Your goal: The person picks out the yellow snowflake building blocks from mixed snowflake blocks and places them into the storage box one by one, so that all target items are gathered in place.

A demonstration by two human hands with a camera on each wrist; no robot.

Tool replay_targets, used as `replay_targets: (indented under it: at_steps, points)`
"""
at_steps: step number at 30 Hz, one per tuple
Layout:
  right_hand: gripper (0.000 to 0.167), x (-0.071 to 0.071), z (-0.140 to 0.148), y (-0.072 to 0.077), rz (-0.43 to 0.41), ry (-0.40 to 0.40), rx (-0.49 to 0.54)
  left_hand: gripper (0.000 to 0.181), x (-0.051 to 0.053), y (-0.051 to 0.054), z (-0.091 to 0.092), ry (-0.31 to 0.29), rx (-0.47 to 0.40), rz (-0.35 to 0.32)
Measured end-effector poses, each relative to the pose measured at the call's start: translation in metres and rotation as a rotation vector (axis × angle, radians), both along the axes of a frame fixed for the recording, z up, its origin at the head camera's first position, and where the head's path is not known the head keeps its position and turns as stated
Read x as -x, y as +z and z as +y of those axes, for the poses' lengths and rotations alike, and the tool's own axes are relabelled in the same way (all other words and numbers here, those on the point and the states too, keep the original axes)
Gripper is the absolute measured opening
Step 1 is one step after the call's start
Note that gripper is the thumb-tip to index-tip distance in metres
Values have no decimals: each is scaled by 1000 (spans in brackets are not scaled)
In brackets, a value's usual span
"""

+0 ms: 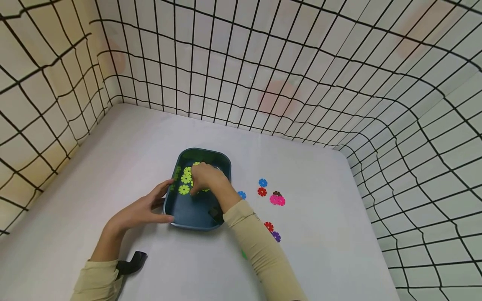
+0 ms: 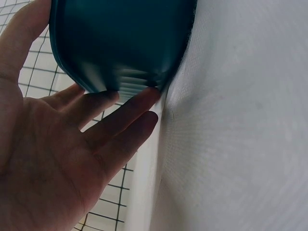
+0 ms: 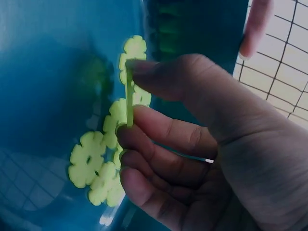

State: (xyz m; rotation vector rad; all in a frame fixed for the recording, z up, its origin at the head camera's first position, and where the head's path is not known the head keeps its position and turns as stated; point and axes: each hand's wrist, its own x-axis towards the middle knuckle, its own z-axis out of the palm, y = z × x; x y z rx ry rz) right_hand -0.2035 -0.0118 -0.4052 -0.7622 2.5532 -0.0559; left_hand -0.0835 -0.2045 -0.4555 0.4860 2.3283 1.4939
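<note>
A dark teal tray (image 1: 186, 211) with raised walls stands on the white surface. Inside it lie several yellow-green flower-shaped discs (image 1: 184, 189), some overlapping. My right hand (image 1: 208, 177) reaches into the tray and pinches one yellow-green flower-shaped disc (image 3: 129, 101) on edge between thumb and fingers; the other discs lie close below it. At the tray's left side, my left hand (image 1: 139, 212) rests with thumb and fingers spread apart. In the left wrist view its extended fingers (image 2: 126, 118) touch the outside of the tray wall.
Right of the tray lie loose flower discs: blue (image 1: 262, 182), red (image 1: 262, 192), pink (image 1: 277, 200) with a brown one, another red (image 1: 268, 226) and purple (image 1: 276, 236). The right forearm partly covers a green disc (image 1: 244, 254). Black wire mesh (image 1: 233, 62) encloses the surface.
</note>
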Motion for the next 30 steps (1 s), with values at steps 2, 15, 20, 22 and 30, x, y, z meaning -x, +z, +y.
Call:
replay_targets:
  at_steps: [2,15,20,22,30]
  points:
    - [23,0,-1,-2,-1,1,-2,100,0,0,0,-1,1,3]
    - [24,0,-8,-12,9,-33,-76,101,-1,-1,1,4,12,13]
    - [24,-1,-9,-11,21,-41,-90,101,0,-1,1,2,7,15]
    - [25,-1,-9,-10,23,-40,-93,101,0,-1,1,0,5,15]
    - [24,-3,-6,0,29,-29,-72,100,-1,0,1,-4,1,19]
